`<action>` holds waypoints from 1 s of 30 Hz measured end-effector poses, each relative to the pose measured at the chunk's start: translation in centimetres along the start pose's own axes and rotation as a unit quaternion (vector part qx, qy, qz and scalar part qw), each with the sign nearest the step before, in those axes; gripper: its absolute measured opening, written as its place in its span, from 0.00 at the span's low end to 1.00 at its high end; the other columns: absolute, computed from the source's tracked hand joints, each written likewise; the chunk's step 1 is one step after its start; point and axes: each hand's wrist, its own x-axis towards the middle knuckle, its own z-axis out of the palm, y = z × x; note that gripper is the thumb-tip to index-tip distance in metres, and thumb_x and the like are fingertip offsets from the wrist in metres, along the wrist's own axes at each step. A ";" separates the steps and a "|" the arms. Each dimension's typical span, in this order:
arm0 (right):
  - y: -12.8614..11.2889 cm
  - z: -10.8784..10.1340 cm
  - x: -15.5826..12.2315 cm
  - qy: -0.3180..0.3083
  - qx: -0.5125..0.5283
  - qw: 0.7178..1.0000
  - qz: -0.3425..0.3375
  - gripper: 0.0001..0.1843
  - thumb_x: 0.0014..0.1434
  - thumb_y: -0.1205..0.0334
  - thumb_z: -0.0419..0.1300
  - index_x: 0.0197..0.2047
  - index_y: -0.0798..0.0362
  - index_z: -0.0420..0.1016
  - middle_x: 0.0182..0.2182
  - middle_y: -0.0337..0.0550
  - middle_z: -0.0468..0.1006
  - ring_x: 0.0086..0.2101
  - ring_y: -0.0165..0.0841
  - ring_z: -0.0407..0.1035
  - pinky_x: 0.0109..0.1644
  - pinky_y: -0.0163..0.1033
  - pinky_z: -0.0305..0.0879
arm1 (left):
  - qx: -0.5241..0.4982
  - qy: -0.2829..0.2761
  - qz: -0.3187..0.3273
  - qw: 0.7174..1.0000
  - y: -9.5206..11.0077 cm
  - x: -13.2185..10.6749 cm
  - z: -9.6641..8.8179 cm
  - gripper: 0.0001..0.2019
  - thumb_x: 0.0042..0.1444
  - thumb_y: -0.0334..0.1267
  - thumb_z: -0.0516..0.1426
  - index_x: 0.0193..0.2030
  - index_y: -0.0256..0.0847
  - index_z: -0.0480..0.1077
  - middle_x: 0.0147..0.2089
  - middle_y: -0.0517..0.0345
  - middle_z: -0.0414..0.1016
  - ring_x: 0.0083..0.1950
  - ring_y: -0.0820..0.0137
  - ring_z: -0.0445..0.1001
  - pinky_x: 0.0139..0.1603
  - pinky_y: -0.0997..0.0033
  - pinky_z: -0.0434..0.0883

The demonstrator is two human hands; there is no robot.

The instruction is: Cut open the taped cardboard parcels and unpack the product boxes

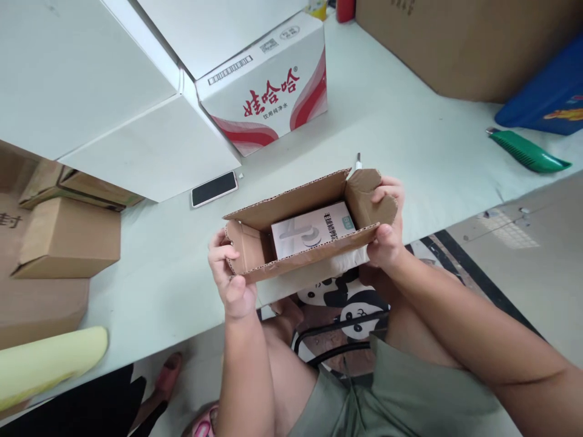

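Observation:
I hold an open brown corrugated cardboard box over the near edge of a pale table. My left hand grips its left end, fingers curled round the end flap. My right hand grips the right end, thumb on the near wall and fingers over the rounded end flap. Inside the box lies a small white product box with grey print, flat on the bottom.
A phone lies face up behind the box. A white printed water carton stands further back. Brown cartons sit at left, a green knife and a blue bin at right. A yellow roll is near left.

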 end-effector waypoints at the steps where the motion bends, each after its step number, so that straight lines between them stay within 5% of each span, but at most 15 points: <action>1: 0.1 0.1 0.0 0.010 0.025 1.000 -0.014 0.29 0.65 0.29 0.44 0.51 0.44 0.60 0.52 0.49 0.58 0.55 0.48 0.62 0.62 0.63 0.63 | 0.001 0.004 -0.002 1.000 0.2 0.1 -0.1 0.22 0.48 0.61 0.64 0.36 0.46 0.67 0.57 0.53 0.67 0.59 0.56 0.70 0.55 0.56 0.72; 7: -0.2 0.2 0.3 -0.004 0.060 0.997 -0.054 0.18 0.69 0.41 0.47 0.53 0.44 0.59 0.48 0.47 0.60 0.52 0.43 0.63 0.57 0.58 0.66 | 0.131 0.112 0.056 0.984 5.0 1.8 0.9 0.15 0.47 0.49 0.64 0.37 0.44 0.70 0.41 0.56 0.71 0.45 0.63 0.74 0.49 0.60 0.73; 9: -0.3 -0.1 0.3 -0.023 0.050 0.996 -0.065 0.22 0.69 0.39 0.48 0.56 0.43 0.58 0.50 0.48 0.61 0.54 0.44 0.64 0.57 0.58 0.67 | 0.215 0.091 0.053 0.971 8.0 2.8 2.1 0.08 0.51 0.45 0.62 0.32 0.43 0.71 0.34 0.57 0.71 0.38 0.66 0.73 0.44 0.62 0.73; 12: 0.4 -0.7 0.3 -0.089 0.038 0.994 -0.052 0.38 0.63 0.31 0.53 0.67 0.42 0.51 0.60 0.54 0.61 0.61 0.49 0.62 0.61 0.61 0.67 | 0.374 -0.074 -0.081 0.921 12.2 5.1 4.6 0.09 0.55 0.43 0.59 0.28 0.43 0.73 0.28 0.57 0.73 0.32 0.67 0.72 0.36 0.67 0.70; 15: 1.8 -1.3 0.5 -0.177 0.038 0.983 0.001 0.56 0.56 0.25 0.59 0.75 0.42 0.39 0.70 0.58 0.55 0.68 0.55 0.56 0.68 0.66 0.60 | 0.514 -0.280 -0.252 0.771 14.5 7.9 7.3 0.15 0.56 0.50 0.56 0.26 0.43 0.72 0.25 0.57 0.73 0.26 0.68 0.67 0.27 0.69 0.63; 19: 3.5 -1.5 0.8 -0.267 0.052 0.962 0.005 0.70 0.49 0.23 0.65 0.79 0.43 0.32 0.74 0.59 0.52 0.71 0.57 0.54 0.73 0.67 0.55 | 0.599 -0.413 -0.338 0.597 14.0 10.8 10.0 0.23 0.56 0.60 0.54 0.24 0.42 0.72 0.26 0.52 0.75 0.25 0.65 0.69 0.24 0.67 0.61; 23: 4.0 -1.0 0.5 -0.288 0.024 0.957 -0.007 0.75 0.45 0.20 0.65 0.80 0.44 0.30 0.75 0.61 0.49 0.70 0.60 0.54 0.70 0.70 0.57 | 0.628 -0.472 -0.395 0.477 12.0 11.9 11.4 0.28 0.54 0.65 0.55 0.24 0.40 0.76 0.34 0.42 0.82 0.31 0.56 0.78 0.29 0.63 0.68; 26: 3.6 -0.2 -0.1 -0.285 0.016 0.958 -0.013 0.75 0.46 0.20 0.65 0.80 0.44 0.27 0.74 0.61 0.49 0.68 0.60 0.55 0.69 0.70 0.59 | 0.646 -0.472 -0.413 0.436 10.4 12.0 11.6 0.28 0.55 0.64 0.55 0.29 0.39 0.79 0.42 0.39 0.85 0.38 0.50 0.81 0.38 0.58 0.74; 30: 3.0 0.9 -0.8 -0.285 0.009 0.958 -0.017 0.75 0.46 0.19 0.63 0.81 0.46 0.28 0.72 0.62 0.51 0.65 0.60 0.56 0.67 0.71 0.61 | 0.651 -0.461 -0.368 0.478 8.6 11.3 11.2 0.25 0.56 0.57 0.56 0.47 0.40 0.82 0.56 0.41 0.83 0.55 0.45 0.80 0.56 0.55 0.74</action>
